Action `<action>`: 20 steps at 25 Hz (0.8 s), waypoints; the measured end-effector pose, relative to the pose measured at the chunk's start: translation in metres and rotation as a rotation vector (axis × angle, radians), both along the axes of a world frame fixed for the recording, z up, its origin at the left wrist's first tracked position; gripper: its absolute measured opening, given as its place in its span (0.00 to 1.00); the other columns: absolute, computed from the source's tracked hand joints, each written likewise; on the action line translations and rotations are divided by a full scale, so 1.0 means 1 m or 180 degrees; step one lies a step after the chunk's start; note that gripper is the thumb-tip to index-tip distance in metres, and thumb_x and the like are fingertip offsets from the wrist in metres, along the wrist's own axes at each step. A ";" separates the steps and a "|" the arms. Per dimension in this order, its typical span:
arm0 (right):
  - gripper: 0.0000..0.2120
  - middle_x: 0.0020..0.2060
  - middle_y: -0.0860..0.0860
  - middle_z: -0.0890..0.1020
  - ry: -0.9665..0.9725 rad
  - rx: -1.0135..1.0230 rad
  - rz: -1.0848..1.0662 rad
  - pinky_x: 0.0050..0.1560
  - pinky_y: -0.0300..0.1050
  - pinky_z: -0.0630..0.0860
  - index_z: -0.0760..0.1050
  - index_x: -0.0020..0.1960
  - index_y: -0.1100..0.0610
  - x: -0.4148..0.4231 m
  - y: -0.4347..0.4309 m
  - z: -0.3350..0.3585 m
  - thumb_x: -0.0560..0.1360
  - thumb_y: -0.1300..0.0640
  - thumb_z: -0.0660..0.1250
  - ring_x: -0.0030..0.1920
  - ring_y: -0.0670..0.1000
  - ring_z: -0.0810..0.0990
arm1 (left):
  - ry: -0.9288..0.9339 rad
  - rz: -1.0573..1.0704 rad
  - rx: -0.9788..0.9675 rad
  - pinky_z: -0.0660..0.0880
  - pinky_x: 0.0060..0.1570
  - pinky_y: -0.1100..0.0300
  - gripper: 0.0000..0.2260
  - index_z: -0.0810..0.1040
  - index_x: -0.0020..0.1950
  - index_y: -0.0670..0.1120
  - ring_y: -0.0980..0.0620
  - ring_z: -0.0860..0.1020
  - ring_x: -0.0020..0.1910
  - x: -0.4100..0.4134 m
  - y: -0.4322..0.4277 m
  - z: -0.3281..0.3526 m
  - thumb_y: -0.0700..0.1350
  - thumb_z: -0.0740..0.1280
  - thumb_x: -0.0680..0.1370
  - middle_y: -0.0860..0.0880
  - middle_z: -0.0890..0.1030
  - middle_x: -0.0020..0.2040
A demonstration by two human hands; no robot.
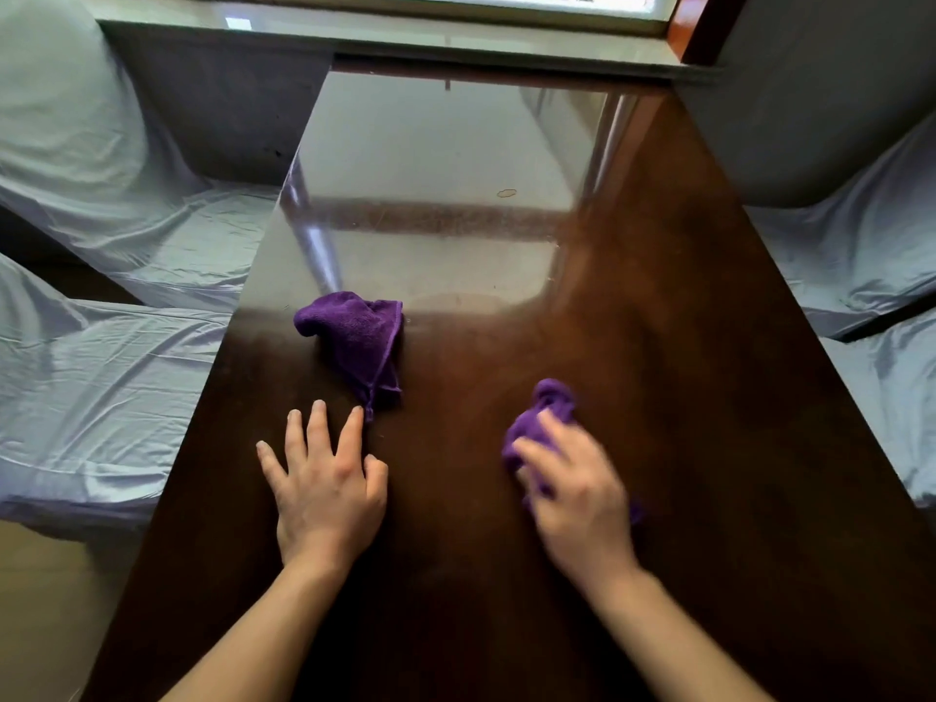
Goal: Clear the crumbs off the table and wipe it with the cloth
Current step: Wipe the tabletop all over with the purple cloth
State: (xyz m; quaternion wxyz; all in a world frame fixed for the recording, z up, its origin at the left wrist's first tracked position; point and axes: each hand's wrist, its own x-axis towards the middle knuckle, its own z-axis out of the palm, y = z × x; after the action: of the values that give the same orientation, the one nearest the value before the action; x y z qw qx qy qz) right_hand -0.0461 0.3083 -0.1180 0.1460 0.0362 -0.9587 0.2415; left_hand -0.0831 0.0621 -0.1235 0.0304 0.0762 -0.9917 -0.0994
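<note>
A glossy dark brown table (658,306) runs from me to the window. My right hand (577,488) presses a bunched purple cloth (544,407) onto the tabletop; hand and cloth are blurred with motion. A second purple cloth (362,336) lies crumpled left of centre. My left hand (324,483) rests flat on the table with fingers spread, its index fingertip just touching that cloth's near corner. A small pale ring-shaped mark (506,193) shows farther up the table. Fine specks dust the reflective band across the middle.
Seats draped in pale blue-grey covers stand along the left (116,347) and the right (871,255) of the table. A window sill (456,43) borders the far end. The table's left edge drops to the floor (45,600).
</note>
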 end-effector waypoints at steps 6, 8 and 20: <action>0.20 0.68 0.60 0.77 0.0086 0.0359 0.0785 0.66 0.56 0.75 0.81 0.62 0.53 0.007 0.021 -0.006 0.70 0.60 0.75 0.66 0.62 0.77 | 0.0055 0.0011 -0.0032 0.52 0.69 0.30 0.28 0.70 0.72 0.50 0.37 0.60 0.74 0.000 -0.001 -0.002 0.52 0.56 0.71 0.37 0.67 0.73; 0.18 0.65 0.62 0.79 0.0014 0.0324 -0.0212 0.64 0.57 0.77 0.82 0.61 0.56 -0.038 0.061 0.003 0.72 0.63 0.75 0.64 0.64 0.78 | 0.0054 0.0009 -0.0051 0.52 0.69 0.30 0.28 0.69 0.72 0.50 0.37 0.60 0.75 -0.001 -0.001 -0.003 0.52 0.55 0.72 0.37 0.67 0.73; 0.20 0.69 0.58 0.76 -0.0085 0.0117 0.1378 0.70 0.54 0.72 0.79 0.64 0.51 -0.016 -0.069 -0.002 0.72 0.56 0.66 0.67 0.63 0.76 | -0.0054 0.0028 -0.0034 0.51 0.70 0.31 0.29 0.71 0.71 0.48 0.36 0.60 0.75 0.001 0.002 0.005 0.52 0.56 0.71 0.37 0.67 0.74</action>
State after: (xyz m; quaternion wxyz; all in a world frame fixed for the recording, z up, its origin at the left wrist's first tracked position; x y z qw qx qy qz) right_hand -0.0622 0.2390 -0.1197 0.0773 0.2407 -0.9346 0.2501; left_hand -0.0823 0.0641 -0.1190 0.0229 0.0812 -0.9921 -0.0932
